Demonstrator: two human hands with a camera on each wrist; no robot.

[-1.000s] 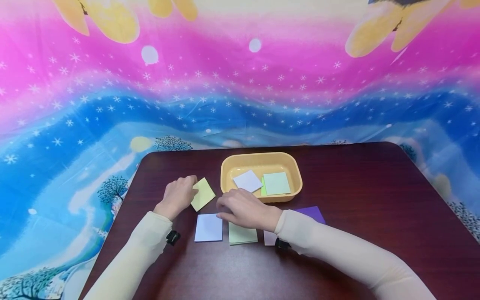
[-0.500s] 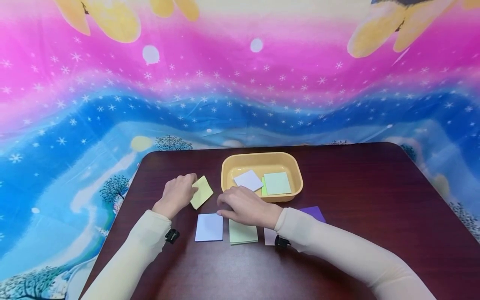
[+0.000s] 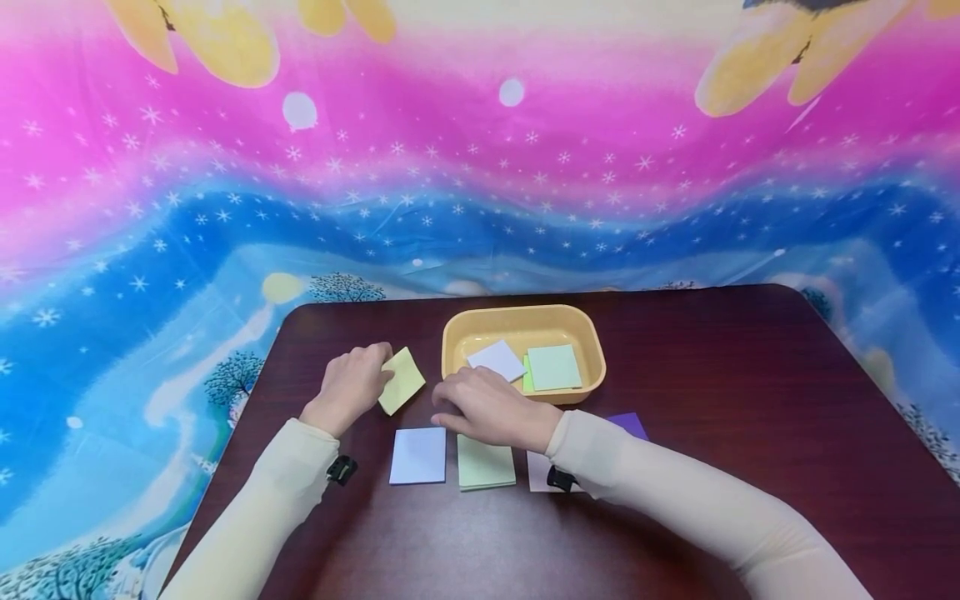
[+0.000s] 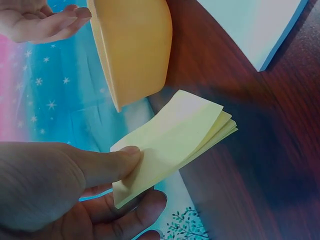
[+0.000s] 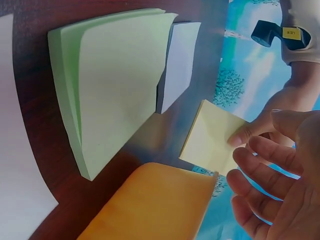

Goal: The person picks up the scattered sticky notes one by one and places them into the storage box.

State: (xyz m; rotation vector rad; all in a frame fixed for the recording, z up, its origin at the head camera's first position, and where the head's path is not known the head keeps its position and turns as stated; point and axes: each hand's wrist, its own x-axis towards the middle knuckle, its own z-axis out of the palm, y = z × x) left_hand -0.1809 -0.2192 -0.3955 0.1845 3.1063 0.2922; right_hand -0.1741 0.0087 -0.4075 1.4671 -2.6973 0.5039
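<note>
Pale yellow square paper pad (image 3: 402, 383) is pinched in the left grip (image 3: 345, 390), thumb on top and fingers beneath, just left of the yellow rounded-rectangular bin (image 3: 525, 322). I see it now bowed, no longer the flat-looking square of a second ago, and in the left wrist view its sheets part at the free end; I judge that it is securely in hand and being flexed. My right grip (image 3: 491, 407) is empty, fingers loosely bent near the bin's front wall, barely shifted. Inside the bin lie a whitish-lavender square pad (image 3: 497, 360) and a mint-green square pad (image 3: 554, 367) overlapping a bright lime-green one. On the dark reddish-brown glossy surface (image 3: 720, 375), a light blue square pad (image 3: 417, 456) and a thick pale green square pad (image 3: 486, 467) line up nearer me; a pale pinkish pad (image 3: 540, 473) and something deep purple (image 3: 632, 424) are partly hidden by the right sleeve. Beyond hangs a pink-and-blue snowflake-printed cloth (image 3: 450, 150).
</note>
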